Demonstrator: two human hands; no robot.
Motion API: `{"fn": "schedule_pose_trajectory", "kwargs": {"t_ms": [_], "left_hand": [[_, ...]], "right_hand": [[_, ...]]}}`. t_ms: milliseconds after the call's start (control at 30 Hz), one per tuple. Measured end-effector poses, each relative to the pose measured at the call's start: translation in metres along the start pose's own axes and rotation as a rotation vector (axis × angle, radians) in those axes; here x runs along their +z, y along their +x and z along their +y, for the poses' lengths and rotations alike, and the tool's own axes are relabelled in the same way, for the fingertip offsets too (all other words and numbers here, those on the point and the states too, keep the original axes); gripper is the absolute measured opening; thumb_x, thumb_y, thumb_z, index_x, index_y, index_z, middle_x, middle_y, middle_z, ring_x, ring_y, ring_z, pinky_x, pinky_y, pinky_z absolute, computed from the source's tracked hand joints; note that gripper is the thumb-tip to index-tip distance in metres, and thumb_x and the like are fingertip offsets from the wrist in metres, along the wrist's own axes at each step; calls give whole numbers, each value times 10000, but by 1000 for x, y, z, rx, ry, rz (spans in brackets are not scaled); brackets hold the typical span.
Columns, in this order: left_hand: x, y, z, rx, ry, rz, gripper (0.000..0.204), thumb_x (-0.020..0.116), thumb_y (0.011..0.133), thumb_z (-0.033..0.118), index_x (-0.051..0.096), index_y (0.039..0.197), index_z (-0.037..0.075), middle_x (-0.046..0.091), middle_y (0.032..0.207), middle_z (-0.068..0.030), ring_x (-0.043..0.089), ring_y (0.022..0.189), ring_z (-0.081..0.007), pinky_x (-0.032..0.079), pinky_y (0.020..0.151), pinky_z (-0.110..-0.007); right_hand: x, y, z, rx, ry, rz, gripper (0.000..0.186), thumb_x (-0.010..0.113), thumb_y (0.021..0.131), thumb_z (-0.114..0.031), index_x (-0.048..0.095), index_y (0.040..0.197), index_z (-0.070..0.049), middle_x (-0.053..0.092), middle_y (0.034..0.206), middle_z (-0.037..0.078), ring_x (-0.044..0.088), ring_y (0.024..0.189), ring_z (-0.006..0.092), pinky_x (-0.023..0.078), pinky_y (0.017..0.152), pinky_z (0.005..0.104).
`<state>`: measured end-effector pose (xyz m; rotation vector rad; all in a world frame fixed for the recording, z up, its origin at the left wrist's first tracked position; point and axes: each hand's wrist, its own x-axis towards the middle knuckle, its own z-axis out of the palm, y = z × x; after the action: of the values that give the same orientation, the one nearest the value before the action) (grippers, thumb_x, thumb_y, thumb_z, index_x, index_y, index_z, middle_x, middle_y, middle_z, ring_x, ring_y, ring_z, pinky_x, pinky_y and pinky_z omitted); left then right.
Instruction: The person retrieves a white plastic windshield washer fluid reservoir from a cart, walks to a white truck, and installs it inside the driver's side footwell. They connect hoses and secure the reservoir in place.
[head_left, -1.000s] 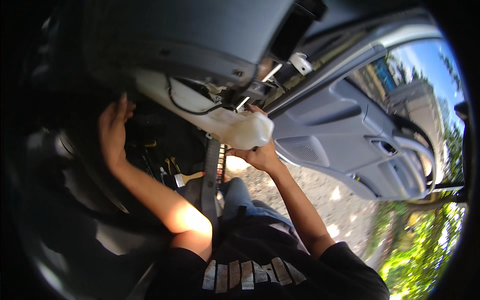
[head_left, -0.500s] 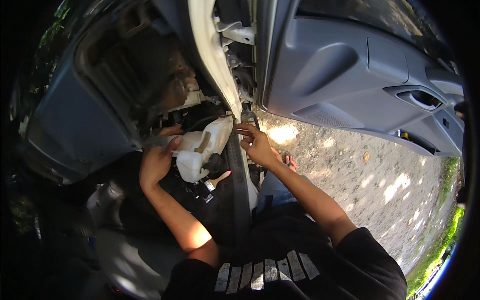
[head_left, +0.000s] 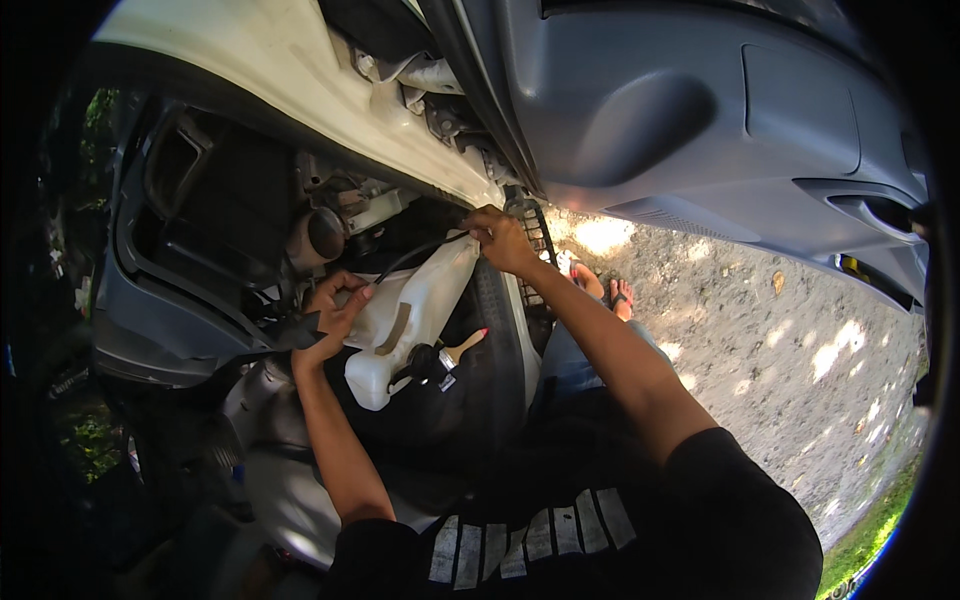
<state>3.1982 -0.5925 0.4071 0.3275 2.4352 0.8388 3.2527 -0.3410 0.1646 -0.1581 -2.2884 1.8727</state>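
Note:
A translucent white plastic tank (head_left: 430, 298) with a brown strip along it lies tilted in the open footwell. A thin black hose (head_left: 418, 250) runs along its far side. Beside the tank's left edge is my left hand (head_left: 332, 312), its fingers and thumb closed together where the hose's near end meets them. My right hand (head_left: 503, 240) pinches the hose at the tank's far right corner, close to the door sill. A dark round part (head_left: 426, 362) sits against the tank's near right side.
A brush with a pale wooden handle (head_left: 466, 346) lies right of the tank. Dashboard panelling and a round duct opening (head_left: 325, 234) are at left. The open grey door (head_left: 640, 130) stands to the right, above gravel ground (head_left: 740, 330).
My view has shifted, showing more of the dashboard opening. My right hand's fingers, extended before, are now closed at the tank's corner. My left fingers have curled in more.

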Motion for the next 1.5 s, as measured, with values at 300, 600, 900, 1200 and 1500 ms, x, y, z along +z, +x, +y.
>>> {"fn": "schedule_pose_trajectory", "kwargs": {"t_ms": [300, 600, 900, 1200, 1500], "left_hand": [[3, 5, 7, -54, 99, 31, 323, 705, 1010, 311, 670, 1033, -10, 659, 903, -51, 566, 876, -133, 468, 842, -310], [3, 18, -3, 80, 129, -52, 299, 661, 1042, 300, 626, 1053, 4, 618, 844, -48, 537, 774, -126, 466, 711, -314], [4, 25, 2, 96, 83, -119, 347, 574, 1085, 351, 630, 1132, 12, 687, 952, -93, 637, 940, -184, 494, 859, -350], [-23, -48, -12, 281, 349, 164, 322, 676, 1001, 276, 700, 1204, 27, 726, 1251, -141, 658, 1206, -330, 467, 1060, -403], [-12, -47, -46, 383, 174, 384, 226, 791, 918, 217, 770, 1049, 34, 766, 921, -136, 715, 875, -362, 533, 792, -408]], "right_hand": [[0, -1, 10, 147, 93, 70, 106, 667, 978, -64, 696, 1077, -36, 755, 1043, 193, 739, 977, 366, 560, 872, 437], [13, -1, 33, 239, 329, 133, 127, 623, 1025, -72, 686, 1116, -12, 772, 947, 150, 732, 842, 225, 569, 777, 368], [18, 0, 39, 259, 387, 174, 134, 621, 1032, -67, 693, 1120, 2, 778, 966, 137, 713, 825, 170, 569, 751, 327], [3, -9, 38, 318, 86, 44, 120, 592, 1037, -45, 660, 1127, -6, 737, 1129, 140, 743, 996, 211, 596, 837, 362], [-7, -19, 15, -67, -299, 40, 159, 703, 919, -85, 691, 1060, -12, 688, 1084, 199, 677, 1003, 417, 529, 904, 492]]}}
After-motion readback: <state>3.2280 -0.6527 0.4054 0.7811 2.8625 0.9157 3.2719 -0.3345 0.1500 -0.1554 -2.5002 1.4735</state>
